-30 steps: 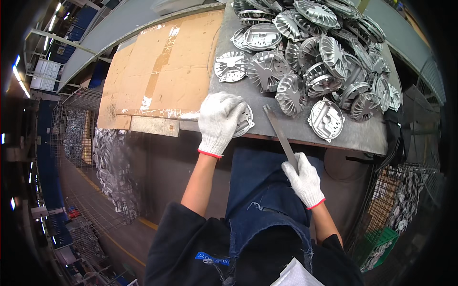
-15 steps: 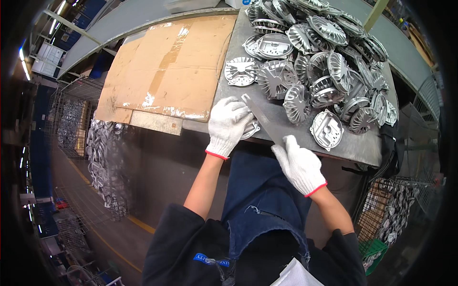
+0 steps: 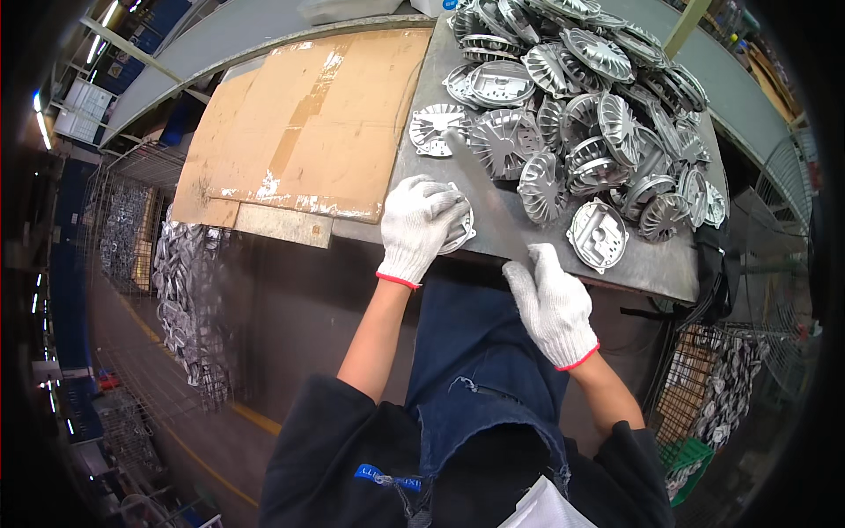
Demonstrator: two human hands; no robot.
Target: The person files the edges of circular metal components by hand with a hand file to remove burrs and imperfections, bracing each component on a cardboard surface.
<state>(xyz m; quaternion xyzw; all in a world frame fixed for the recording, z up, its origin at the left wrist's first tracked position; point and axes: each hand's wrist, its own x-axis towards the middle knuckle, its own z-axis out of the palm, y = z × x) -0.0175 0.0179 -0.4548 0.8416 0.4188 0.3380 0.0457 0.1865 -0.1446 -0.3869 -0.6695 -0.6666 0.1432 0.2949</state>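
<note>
My left hand (image 3: 417,227), in a white knit glove with a red cuff, is closed over a round silver metal casting (image 3: 461,231) at the table's front edge. The glove hides most of that part; its right rim shows. In my right hand (image 3: 554,308), gloved alike, is a long flat metal file (image 3: 484,189), blurred by motion. Its far end points up and left, to the right of the held casting. Just right of the file lies a casting with its recessed face up (image 3: 598,235). Another casting (image 3: 439,130) rests beyond my left hand.
A large heap of finned round castings (image 3: 607,114) covers the right and back of the grey metal table (image 3: 647,268). Taped cardboard (image 3: 299,123) lies on the left. Wire baskets of metal parts (image 3: 189,299) stand below left, others (image 3: 717,387) below right, near a green crate (image 3: 687,466).
The file has slid farther away, its tip now close to the casting beyond my left hand. More of the held casting's rim shows. My left hand keeps its place on it.
</note>
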